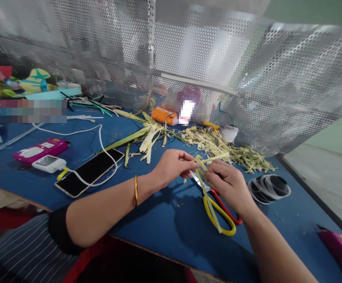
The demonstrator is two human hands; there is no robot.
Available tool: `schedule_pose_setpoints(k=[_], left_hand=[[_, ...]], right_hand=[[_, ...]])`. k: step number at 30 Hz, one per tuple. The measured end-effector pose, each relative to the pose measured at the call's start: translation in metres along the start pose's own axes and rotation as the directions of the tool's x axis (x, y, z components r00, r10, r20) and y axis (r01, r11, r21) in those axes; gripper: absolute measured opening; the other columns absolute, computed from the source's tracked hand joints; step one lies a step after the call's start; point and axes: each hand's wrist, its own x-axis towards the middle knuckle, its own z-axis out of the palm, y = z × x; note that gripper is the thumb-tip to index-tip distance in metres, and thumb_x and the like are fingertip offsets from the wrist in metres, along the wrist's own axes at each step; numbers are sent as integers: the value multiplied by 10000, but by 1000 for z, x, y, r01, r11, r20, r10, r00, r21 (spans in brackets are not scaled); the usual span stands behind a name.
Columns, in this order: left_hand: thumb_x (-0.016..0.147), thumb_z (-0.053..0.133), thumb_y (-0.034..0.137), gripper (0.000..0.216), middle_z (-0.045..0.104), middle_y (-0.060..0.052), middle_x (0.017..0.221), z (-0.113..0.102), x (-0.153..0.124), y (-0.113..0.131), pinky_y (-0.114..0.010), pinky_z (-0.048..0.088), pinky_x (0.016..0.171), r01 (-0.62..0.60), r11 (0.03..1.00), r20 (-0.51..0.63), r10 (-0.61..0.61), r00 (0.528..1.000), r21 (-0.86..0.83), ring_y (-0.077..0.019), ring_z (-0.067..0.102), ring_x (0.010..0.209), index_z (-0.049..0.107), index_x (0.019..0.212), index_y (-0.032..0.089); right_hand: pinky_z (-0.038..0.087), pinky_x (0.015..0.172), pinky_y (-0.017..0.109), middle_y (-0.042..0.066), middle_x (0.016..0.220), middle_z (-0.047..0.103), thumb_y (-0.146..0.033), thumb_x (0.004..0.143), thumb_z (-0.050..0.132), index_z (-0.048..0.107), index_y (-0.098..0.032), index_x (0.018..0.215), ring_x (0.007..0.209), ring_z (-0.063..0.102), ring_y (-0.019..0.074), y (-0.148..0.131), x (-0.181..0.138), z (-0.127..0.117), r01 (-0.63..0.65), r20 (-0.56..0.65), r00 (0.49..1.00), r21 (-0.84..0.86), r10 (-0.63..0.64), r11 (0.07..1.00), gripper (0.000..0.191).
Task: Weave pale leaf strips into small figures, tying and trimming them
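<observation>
Between my two hands, above the blue table, are pale green leaf strips (202, 162) that cross and fold over one another. My left hand (176, 165) pinches them from the left with thumb and forefinger. From the right, my right hand (225, 179) has its fingers curled closed on the same strips. One long strip hangs down over the scissors (231, 232), which have one yellow and one red handle. The scissors lie on the table below my hands, blades pointing away from me, partly covered by the strips and my right hand.
Leaf strips (148, 137) and a heap of shredded bits (218, 145) lie beyond my hands. A phone (89, 173) with a white cable and a magenta device (41, 151) are at left. A thread spool (268, 189) stands at right. A perforated metal screen (188, 55) borders the back.
</observation>
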Motion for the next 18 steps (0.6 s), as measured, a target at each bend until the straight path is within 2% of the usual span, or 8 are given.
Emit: schedule_pose_setpoints(k=[5,14,18], left_hand=[[693,734,214,141,649,-14,612,3,-2,1,-253,493,507,6,1000,-15,-5,1000,31,-107,603,484,656,778,133],[695,725,219,134,645,-4,609,7,-5,1,-245,504,532,-15,996,-58,20,998,85,-101,601,506,666,776,129],[682,738,233,152,648,-5,622,7,-5,-2,-250,519,551,-45,995,-34,49,998,90,-107,614,527,661,765,131]], right_hand=[[326,580,271,-27,606,424,-189,811,480,419,-207,538,589,433,129,3,1,1,-67,-2,998,37,68,997,281],[287,564,273,-24,611,393,-193,826,452,356,-208,546,587,411,128,-1,0,2,-20,16,1000,-75,21,997,297],[290,564,269,-22,610,384,-182,821,455,347,-211,542,596,414,131,0,0,2,-14,25,1000,-44,15,999,300]])
